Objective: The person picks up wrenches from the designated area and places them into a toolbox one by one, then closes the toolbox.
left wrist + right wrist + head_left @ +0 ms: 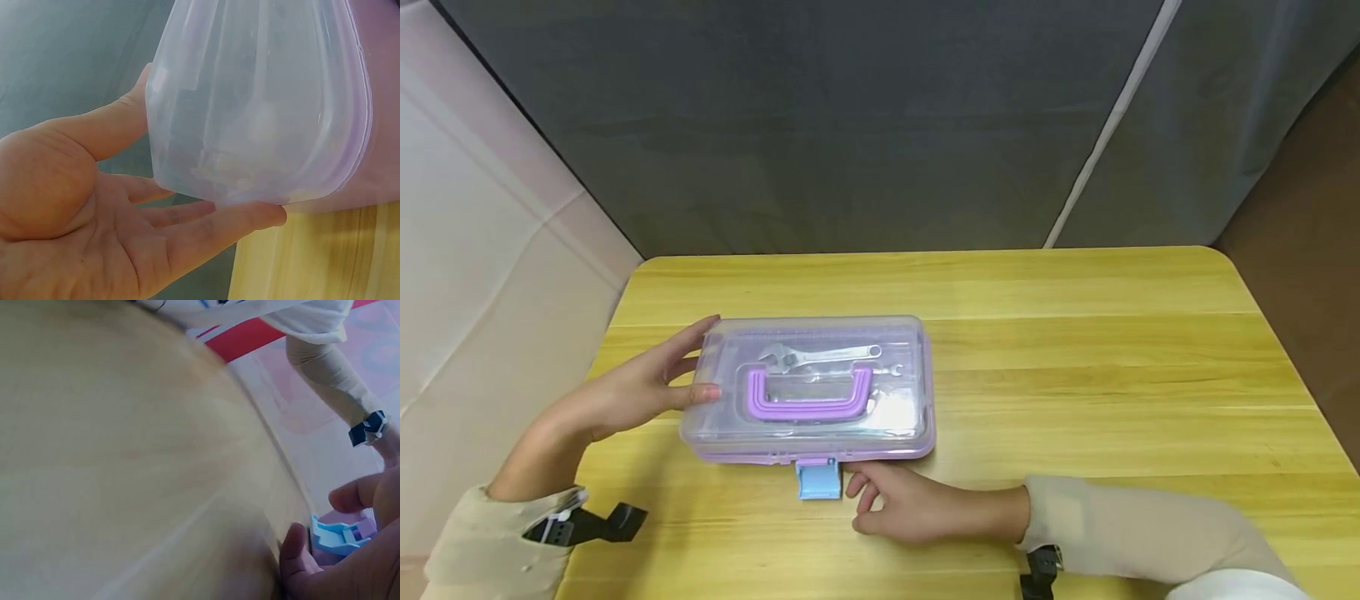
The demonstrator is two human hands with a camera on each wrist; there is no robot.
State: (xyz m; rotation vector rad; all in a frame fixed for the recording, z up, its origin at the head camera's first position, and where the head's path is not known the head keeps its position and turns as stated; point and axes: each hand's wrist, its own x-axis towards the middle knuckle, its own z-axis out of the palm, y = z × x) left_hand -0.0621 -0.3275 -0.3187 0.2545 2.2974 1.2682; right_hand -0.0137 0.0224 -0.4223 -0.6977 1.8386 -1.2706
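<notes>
A clear-lidded, light purple plastic toolbox (722, 433) lies on the table, lid down, its purple handle (808, 410) folded flat. Through the lid an adjustable wrench (823, 357) and a smaller wrench end (891, 370) show. The blue latch (819, 481) hangs unfastened at the front. My left hand (632, 387) holds the box's left end, thumb on the lid and fingers along the side toward the back corner. To the right of the latch, my right hand (906, 504) lies near the front edge, fingers loosely bent and holding nothing; whether its index finger touches the box is unclear.
The wooden table (1112, 375) has rounded far corners. A dark grey curtain (850, 125) stands behind it, with a pale cloth wall (497, 250) at left and a brown surface (1307, 208) at right. Black straps (587, 527) sit on both wrists.
</notes>
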